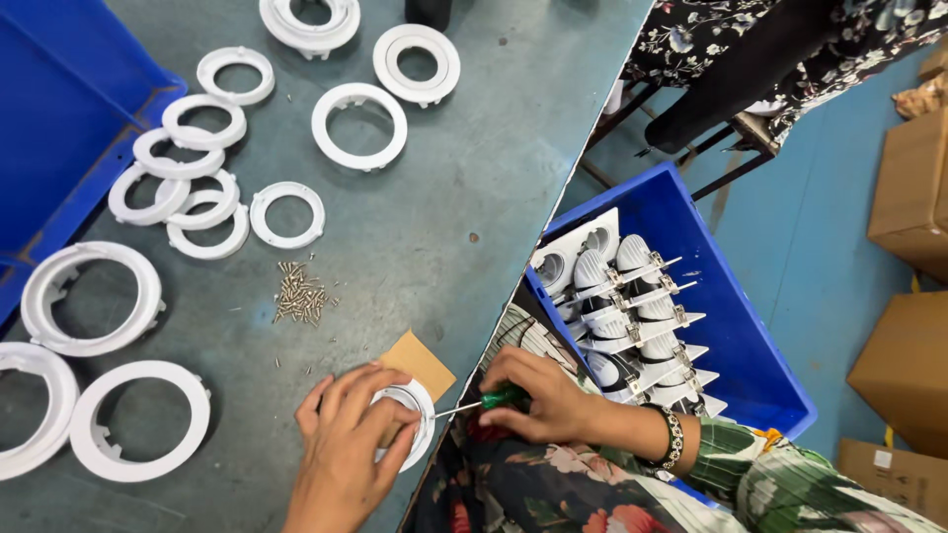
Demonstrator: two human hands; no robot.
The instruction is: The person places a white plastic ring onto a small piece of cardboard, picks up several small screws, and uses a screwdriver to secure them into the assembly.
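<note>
Down near the edge of the gray surface (pixel 444 197), the left hand (pixel 351 444) lies over a white ring (pixel 415 419), with its fingers curled on top and pressing it down. The right hand (pixel 538 395) is closed tight around a screwdriver (pixel 484 402) with a green handle. Its thin metal tip touches the ring's right side. A small tan card (pixel 420 360) sits just behind the ring. A little pile of screws (pixel 301 293) lies near, farther up the surface. Many more white rings (pixel 212 178) are spread over the left side, some big and some small. A blue bin (pixel 69 109) sits at the far left. Another blue crate (pixel 750 345) stands on the floor to the right, and white lamp parts (pixel 632 306) are stacked inside it. Brown boxes (pixel 908 188) stand at the far right.
</note>
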